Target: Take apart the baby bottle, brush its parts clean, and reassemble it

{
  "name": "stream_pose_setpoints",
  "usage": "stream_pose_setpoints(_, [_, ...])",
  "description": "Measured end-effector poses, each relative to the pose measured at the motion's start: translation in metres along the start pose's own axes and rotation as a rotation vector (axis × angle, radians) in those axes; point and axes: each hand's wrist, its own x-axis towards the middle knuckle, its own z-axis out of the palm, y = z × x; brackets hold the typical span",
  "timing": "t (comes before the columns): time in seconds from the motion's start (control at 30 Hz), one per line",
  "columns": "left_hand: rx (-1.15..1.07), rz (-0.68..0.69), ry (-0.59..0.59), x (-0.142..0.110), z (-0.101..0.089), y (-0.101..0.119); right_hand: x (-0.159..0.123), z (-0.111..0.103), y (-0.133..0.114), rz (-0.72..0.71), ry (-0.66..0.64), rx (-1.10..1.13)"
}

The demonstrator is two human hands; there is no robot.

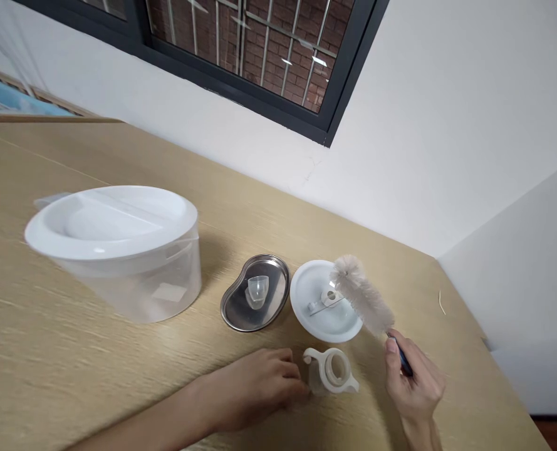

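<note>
Well, fingers (395, 347) of the right hand (414, 382) pinched a dark-handled bottle brush (363, 294) above a white lid (313, 300); curled fingers (290, 369) of the left hand (252, 391) lay just beside a white ring-shaped fitting (346, 382). A slip could have dropped the brush; a nudge could have shifted the fitting.

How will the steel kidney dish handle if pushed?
The kidney dish looks like thin pressed steel, so probably light and stiff. Its polished surface may be slippery, so the small clear cup sitting on it could slide or tip if shoved.
</note>
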Motion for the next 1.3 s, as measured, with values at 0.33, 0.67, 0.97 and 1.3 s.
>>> stream_pose_setpoints(0.33, [-0.897, -0.522, 0.868, 0.008, -0.046, 0.008, 0.004, -0.003, -0.011, -0.145, -0.145, 0.227])
stream_pose_setpoints(0.67, [-1.078, -0.521, 0.920, 0.009, -0.050, 0.002, 0.005, 0.003, -0.027, -0.129, -0.146, 0.248])
stream_pose_setpoints(0.97, [-1.448, -0.552, 0.846, 0.007, -0.046, -0.005, 0.006, 0.002, -0.034, -0.164, -0.149, 0.280])
stream_pose_setpoints(1.3, [-1.294, -0.570, 0.798, 0.011, -0.053, -0.001, 0.006, 0.001, -0.031, -0.132, -0.074, 0.256])
